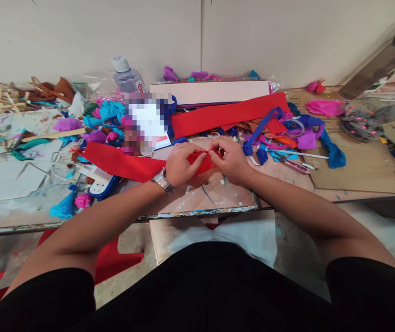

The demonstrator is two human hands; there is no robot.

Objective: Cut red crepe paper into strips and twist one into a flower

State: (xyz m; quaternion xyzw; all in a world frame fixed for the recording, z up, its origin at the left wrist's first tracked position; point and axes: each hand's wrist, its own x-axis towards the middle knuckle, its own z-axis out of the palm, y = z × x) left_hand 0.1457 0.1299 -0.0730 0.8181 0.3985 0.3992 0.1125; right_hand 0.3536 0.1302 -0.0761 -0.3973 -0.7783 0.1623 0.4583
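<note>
- Fingers of your left hand (181,165) and right hand (228,159) pinch the red felt strip (121,162); uneven pulling could skew it.
- Its far-left tail could snag the white power strip (98,180).

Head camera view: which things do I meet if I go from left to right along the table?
Wood scraps → water bottle → left hand → red strip pinched between both hands → right hand → blue strip → cardboard sheet.

We see a long red felt strip (121,163) lying flat and running leftward past the white power strip (97,177); its right end is bunched and lifted, just beyond the wristwatch (162,180).
</note>
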